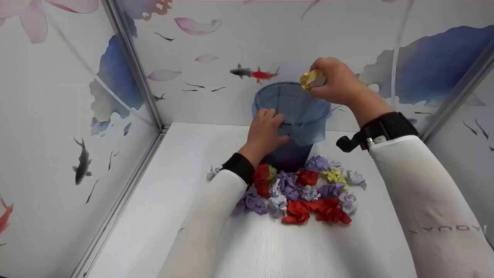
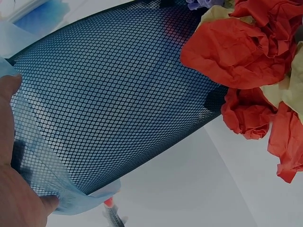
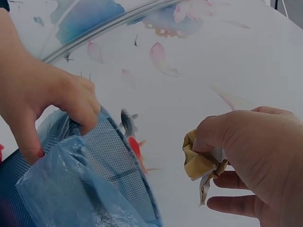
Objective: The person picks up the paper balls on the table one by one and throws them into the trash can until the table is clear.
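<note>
A dark mesh wastebasket [image 1: 287, 156], lined with a translucent blue plastic bag [image 1: 314, 133], stands near the back wall. My left hand [image 1: 265, 131] grips its near-left rim, fingers hooked over the edge and thumb outside, as the right wrist view shows. Above the basket's right side, my right hand [image 1: 339, 85] pinches a crumpled yellow paper ball [image 3: 201, 161] with a whitish inner side. The ball is apart from the rim. Around the basket's foot lie several crumpled paper balls: red [image 1: 332, 212], purple [image 1: 254, 202], yellow [image 1: 335, 175] and pale [image 1: 278, 204]. The basket's bottom inside is hidden.
The white tabletop [image 1: 154, 208] is walled by white panels printed with fish and petals. A metal corner frame [image 1: 133, 69] runs up at the left. The back panel [image 1: 208, 100] stands close behind the wastebasket.
</note>
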A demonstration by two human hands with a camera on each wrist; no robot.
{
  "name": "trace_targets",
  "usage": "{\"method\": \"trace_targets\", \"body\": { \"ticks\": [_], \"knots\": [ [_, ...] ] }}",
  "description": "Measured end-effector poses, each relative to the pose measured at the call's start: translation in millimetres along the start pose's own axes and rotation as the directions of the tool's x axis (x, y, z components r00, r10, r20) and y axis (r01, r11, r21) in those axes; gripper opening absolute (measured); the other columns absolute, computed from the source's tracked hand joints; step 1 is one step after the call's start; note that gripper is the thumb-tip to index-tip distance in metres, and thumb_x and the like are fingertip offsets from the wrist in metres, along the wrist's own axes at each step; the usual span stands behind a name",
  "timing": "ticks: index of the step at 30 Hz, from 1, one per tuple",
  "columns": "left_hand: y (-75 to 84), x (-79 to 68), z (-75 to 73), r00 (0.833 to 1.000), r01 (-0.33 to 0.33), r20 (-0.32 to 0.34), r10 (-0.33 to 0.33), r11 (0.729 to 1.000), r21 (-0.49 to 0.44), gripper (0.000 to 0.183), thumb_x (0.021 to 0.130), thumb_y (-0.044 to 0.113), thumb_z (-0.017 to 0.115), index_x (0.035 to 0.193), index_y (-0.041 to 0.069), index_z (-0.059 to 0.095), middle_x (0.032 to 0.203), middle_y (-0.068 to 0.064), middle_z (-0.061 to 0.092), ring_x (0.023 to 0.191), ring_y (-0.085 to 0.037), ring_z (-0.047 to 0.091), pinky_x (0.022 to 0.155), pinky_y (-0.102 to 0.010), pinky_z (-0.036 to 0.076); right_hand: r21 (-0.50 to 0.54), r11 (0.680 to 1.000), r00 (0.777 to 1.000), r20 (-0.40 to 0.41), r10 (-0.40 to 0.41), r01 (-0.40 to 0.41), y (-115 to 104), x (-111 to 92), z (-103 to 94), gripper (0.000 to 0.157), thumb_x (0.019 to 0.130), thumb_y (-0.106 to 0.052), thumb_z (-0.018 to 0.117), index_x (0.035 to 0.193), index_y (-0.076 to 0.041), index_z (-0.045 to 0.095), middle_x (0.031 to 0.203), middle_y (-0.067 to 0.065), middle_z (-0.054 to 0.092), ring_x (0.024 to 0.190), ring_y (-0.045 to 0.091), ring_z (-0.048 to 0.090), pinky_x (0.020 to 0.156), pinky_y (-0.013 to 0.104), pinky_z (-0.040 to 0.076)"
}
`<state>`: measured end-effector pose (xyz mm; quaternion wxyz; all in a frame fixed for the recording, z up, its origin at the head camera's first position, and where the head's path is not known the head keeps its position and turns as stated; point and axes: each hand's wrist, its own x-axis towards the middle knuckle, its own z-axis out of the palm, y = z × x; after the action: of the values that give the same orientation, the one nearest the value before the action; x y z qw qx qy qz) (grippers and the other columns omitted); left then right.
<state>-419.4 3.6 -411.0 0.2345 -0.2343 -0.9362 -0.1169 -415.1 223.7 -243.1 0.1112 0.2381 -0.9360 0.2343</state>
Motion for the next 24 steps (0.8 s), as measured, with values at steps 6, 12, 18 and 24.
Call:
{"method": "trace_targets", "body": {
  "ticks": [6,12,18,24],
  "knots": [
    [0.9,-1.4,-1.8,1.000,0.010,0.005,-0.010,1.000,0.019,0.050,0.087,0.057,0.076,0.116,0.018,0.062,0.106,-0.004,0.052,0.111,-0.025,0.048,0.097,-0.038,0.043,-0.012,1.000,0.999,0.045,0.003,-0.002,2,3,13.8,0.042,0.086,-0.010,0.066,0.126,-0.005,0.058,0.126,0.019,0.056,0.111,0.034,0.054,0.088,0.049,0.051],
    [2.7,-2.2,-2.4,1.000,0.013,0.012,-0.014,0.999,0.034,0.050,0.088,0.058,0.074,0.115,0.018,0.061,0.105,-0.004,0.051,0.110,-0.024,0.047,0.095,-0.036,0.043,-0.008,1.000,0.998,0.064,-0.001,0.002,6,4,25.6,0.041,0.084,-0.010,0.070,0.124,-0.005,0.060,0.122,0.018,0.057,0.107,0.033,0.056,0.087,0.048,0.052],
    [3.1,-1.0,-1.9,1.000,0.001,0.004,-0.002,0.999,0.046,0.051,0.087,0.058,0.075,0.116,0.018,0.062,0.103,-0.003,0.050,0.108,-0.023,0.047,0.092,-0.036,0.042,0.004,1.000,0.997,0.079,0.001,-0.001,9,3,30.8,0.041,0.084,-0.010,0.070,0.123,-0.005,0.062,0.122,0.018,0.058,0.105,0.032,0.055,0.086,0.047,0.051],
    [3.1,-1.6,-4.5,1.000,0.004,0.005,-0.004,0.999,0.032,0.050,0.087,0.057,0.076,0.115,0.018,0.062,0.101,-0.003,0.049,0.106,-0.023,0.047,0.089,-0.036,0.041,-0.006,1.000,0.997,0.079,-0.013,0.014,11,4,34.7,0.043,0.083,-0.010,0.071,0.125,-0.004,0.061,0.121,0.018,0.059,0.104,0.032,0.056,0.089,0.048,0.051]
  ]
}}
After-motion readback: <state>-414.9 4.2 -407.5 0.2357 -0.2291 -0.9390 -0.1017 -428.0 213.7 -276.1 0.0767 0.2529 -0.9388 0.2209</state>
